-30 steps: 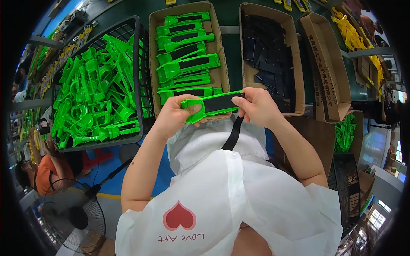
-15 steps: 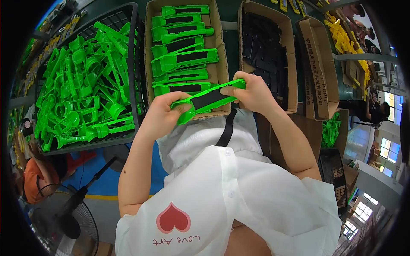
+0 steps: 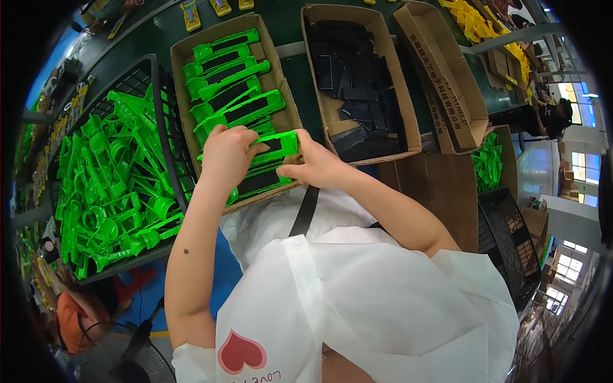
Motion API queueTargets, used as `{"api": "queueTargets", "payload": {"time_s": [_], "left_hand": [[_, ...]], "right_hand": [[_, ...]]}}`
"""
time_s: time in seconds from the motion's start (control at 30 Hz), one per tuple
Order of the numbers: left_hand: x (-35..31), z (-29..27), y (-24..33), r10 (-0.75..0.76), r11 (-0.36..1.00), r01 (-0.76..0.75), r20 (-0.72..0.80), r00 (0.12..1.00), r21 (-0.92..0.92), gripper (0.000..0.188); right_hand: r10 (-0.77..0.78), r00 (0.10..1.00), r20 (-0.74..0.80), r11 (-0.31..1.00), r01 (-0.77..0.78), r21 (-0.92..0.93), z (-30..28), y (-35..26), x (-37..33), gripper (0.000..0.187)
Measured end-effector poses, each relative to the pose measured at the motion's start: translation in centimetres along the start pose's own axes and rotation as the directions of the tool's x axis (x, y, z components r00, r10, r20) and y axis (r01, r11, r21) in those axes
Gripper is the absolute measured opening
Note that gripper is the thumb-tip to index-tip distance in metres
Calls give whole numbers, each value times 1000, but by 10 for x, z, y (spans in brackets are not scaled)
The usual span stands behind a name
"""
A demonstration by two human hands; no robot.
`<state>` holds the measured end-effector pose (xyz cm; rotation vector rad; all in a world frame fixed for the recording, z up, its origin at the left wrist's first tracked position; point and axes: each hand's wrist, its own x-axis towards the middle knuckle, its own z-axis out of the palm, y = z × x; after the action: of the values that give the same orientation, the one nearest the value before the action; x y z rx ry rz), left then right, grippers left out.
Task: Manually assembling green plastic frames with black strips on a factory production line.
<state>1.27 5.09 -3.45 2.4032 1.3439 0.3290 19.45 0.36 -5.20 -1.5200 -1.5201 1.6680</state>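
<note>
A green plastic housing with a black strip [image 3: 271, 148] is between my hands, low over the front part of a cardboard box [image 3: 290, 115]. My left hand [image 3: 227, 156] is closed on its left end, fingers over the top edge. At the right end, my right hand [image 3: 316, 163] has its fingers against the tip and its thumb beneath, a looser hold. Under and behind it, several similar green housings [image 3: 230, 73] lie in a stacked row in the box. Part of the held housing's left end is hidden by my left hand.
A black plastic crate [image 3: 167, 115] heaped with green parts [image 3: 115, 179] stands at left. Right of the housings' box is another cardboard box [image 3: 412, 137] of flat black pieces [image 3: 361, 96]. A narrow carton [image 3: 476, 131] and yellow parts [image 3: 491, 38] lie further right. A fan [image 3: 147, 360] stands lower left.
Both hands have carried the green housing forward and left, from in front of my body to the box. My right hand's grip has loosened. The whole view has shifted.
</note>
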Motion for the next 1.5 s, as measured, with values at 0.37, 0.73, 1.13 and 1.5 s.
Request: {"api": "queueTargets", "payload": {"time_s": [0.37, 0.73, 1.13, 1.5], "left_hand": [[1, 67, -31, -206, 897, 216, -68, 976, 387, 62], [-46, -30, -41, -474, 877, 408, -593, 651, -253, 14], [-109, -63, -79, -806, 591, 335, -518, 287, -734, 19], [-51, 1, 64, -336, -523, -78, 122, 934, -848, 31]], "right_hand": [[-238, 853, -465, 658, -211, -723, -131, 89, -3, 57], [-117, 764, -634, 825, -280, -490, -143, 105, -8, 46], [-12, 952, -307, 899, 145, 414, -102, 38, -29, 14], [-405, 879, -253, 872, 455, 183, -57, -12, -31, 27]]}}
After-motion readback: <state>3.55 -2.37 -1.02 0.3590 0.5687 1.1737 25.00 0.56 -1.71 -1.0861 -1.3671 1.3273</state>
